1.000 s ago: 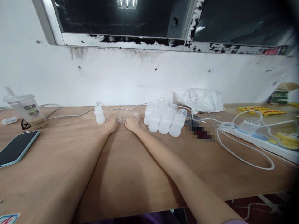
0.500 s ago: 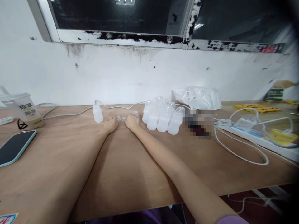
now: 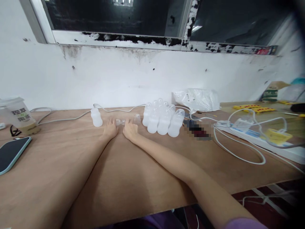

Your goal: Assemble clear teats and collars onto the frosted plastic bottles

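My left hand (image 3: 111,128) rests on the wooden table with its fingers stretched forward, holding nothing that I can see. Just right of its fingertips lie two small clear pieces, one (image 3: 118,121) close to the left hand and the other (image 3: 123,122) beside my right hand (image 3: 131,129). The right hand's fingers lie forward on the table, apart, with nothing visible in them. Beyond it stands a clear dome-shaped cap (image 3: 137,118). To the left, a white bottle (image 3: 96,117) stands upright without a dome. Several white bottles with clear domes (image 3: 164,122) are grouped on the right.
A drink cup (image 3: 22,116) and a phone (image 3: 14,154) are at the left. A plastic bag (image 3: 197,99) lies against the wall. On the right are a power strip (image 3: 257,137) with looped white cables and a yellow strip (image 3: 254,108). A cable runs along the wall.
My right hand has drawn back slightly towards me, leaving the clear cap beyond it more exposed. The left hand has shifted little. The view has turned slightly right.
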Action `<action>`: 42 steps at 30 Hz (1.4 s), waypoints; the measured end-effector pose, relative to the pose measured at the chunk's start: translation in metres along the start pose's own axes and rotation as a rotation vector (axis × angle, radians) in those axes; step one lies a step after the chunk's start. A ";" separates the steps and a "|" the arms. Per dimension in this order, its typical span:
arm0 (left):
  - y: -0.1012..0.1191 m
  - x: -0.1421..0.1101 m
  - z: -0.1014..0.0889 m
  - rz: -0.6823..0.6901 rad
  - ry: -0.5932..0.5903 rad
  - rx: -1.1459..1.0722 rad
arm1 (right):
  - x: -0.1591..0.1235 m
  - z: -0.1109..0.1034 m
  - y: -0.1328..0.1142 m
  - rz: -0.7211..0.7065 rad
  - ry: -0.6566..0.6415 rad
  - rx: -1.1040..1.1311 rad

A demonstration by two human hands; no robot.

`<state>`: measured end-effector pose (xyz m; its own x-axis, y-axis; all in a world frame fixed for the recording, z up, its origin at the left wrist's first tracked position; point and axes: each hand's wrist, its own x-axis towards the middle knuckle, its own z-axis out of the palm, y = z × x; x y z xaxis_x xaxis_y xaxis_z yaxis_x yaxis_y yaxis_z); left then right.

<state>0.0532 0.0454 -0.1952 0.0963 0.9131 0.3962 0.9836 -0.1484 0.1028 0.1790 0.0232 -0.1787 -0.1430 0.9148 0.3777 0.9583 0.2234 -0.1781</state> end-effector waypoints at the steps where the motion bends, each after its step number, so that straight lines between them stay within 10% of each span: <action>1: 0.004 -0.007 -0.002 0.009 0.038 0.006 | -0.009 -0.006 0.000 -0.105 0.056 -0.024; 5: 0.017 -0.044 -0.016 0.257 0.181 -0.044 | -0.021 -0.048 0.010 -0.392 0.293 -0.180; 10: 0.022 -0.074 -0.030 0.435 0.152 -0.134 | 0.016 -0.099 0.022 -0.158 0.427 -0.324; 15: 0.022 -0.073 -0.028 0.409 0.150 -0.125 | 0.030 -0.093 0.024 -0.061 0.224 -0.394; 26: 0.022 -0.073 -0.030 0.404 0.133 -0.125 | 0.047 -0.090 0.031 0.079 0.218 -0.434; 35: 0.021 -0.073 -0.028 0.405 0.190 -0.142 | 0.031 -0.090 0.016 -0.068 0.208 -0.283; 42: 0.034 -0.076 -0.069 0.244 0.517 -0.245 | -0.047 -0.123 -0.008 -0.532 0.443 -0.059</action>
<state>0.0692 -0.0554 -0.1592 0.1672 0.5488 0.8191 0.8728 -0.4688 0.1360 0.2088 -0.0629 -0.0832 -0.4950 0.4597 0.7373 0.7993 0.5737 0.1790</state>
